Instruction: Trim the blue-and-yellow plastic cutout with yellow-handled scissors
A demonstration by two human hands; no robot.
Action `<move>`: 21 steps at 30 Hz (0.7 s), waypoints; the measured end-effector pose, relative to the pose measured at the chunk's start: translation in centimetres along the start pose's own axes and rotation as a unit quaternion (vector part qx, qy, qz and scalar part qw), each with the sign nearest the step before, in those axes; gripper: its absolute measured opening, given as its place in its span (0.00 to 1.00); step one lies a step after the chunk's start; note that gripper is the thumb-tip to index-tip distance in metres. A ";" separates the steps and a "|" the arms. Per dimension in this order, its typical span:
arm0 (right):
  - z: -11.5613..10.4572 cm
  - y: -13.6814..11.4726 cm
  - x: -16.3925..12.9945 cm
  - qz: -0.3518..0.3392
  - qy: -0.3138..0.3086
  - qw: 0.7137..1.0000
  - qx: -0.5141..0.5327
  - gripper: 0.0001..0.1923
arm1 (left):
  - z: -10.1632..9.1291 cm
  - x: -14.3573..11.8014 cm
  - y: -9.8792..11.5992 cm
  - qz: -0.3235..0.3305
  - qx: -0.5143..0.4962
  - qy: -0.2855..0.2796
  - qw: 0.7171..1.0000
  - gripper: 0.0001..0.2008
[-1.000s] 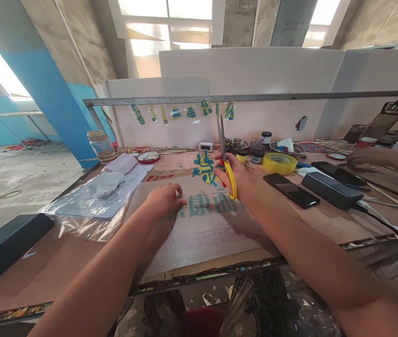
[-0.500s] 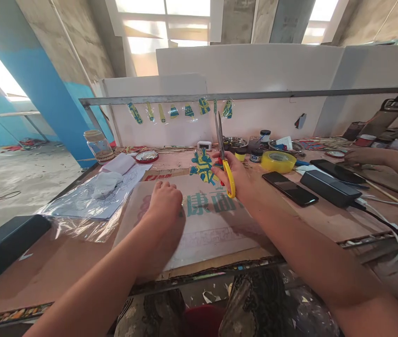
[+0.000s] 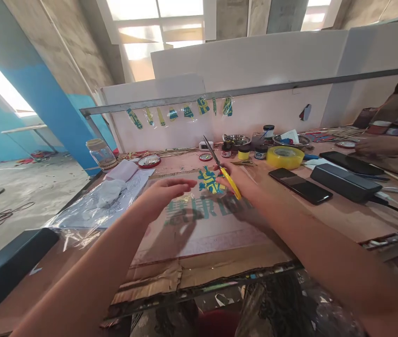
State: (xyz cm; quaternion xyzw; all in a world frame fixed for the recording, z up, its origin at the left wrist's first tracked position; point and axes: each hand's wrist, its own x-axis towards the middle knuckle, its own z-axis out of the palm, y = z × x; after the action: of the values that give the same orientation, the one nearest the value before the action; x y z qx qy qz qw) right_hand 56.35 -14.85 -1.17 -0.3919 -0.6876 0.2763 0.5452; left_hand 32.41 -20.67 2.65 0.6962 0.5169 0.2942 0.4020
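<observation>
Two bare hands work above a flattened cardboard sheet point(image 3: 199, 234) printed with green characters, lying on the wooden bench point(image 3: 342, 220). At about one o'clock from the sheet's middle, the right hand point(image 3: 235, 185) has its fingers curled through the yellow handles of a pair of scissors point(image 3: 224, 171), gripping them firmly; the blades point up and away toward eleven o'clock, and I cannot tell how far apart they stand. Just beside that hand, at its nine o'clock, sits a blue-and-yellow paper cutout point(image 3: 210, 182); whether the fingers pinch it I cannot tell. The left hand point(image 3: 162, 192) hovers clear of the sheet, fingers stretched out and loosely spread toward the cutout, holding nothing. At three o'clock lie a roll of yellow tape point(image 3: 285, 157) and a black phone point(image 3: 300, 186). Another person's hand point(image 3: 374, 145) rests at the far right.
</observation>
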 end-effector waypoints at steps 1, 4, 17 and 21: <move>0.0 0.0 -0.1 0.005 0.003 1.000 0.000 0.09 | 0.2 -0.2 0.3 0.006 -0.074 -0.019 0.997 0.20; 0.4 -1.0 -0.9 -0.004 0.029 1.000 -0.012 0.12 | 1.2 -0.9 0.2 0.013 -0.202 -0.038 0.979 0.18; -0.7 -2.5 -1.4 -0.068 -0.157 0.919 -0.356 0.20 | 1.5 -1.1 -1.7 -0.021 -0.321 -0.022 0.946 0.19; -1.0 -2.8 -1.0 0.046 -0.151 0.967 -0.199 0.14 | 0.7 -0.7 -1.9 -0.008 -0.350 0.034 0.936 0.17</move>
State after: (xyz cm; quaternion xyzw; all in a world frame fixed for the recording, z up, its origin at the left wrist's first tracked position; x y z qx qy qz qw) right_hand 56.80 -17.26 0.81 -0.4774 -0.7844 0.2142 0.3329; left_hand 31.93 -21.25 0.67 0.4969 0.4000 0.4767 0.6048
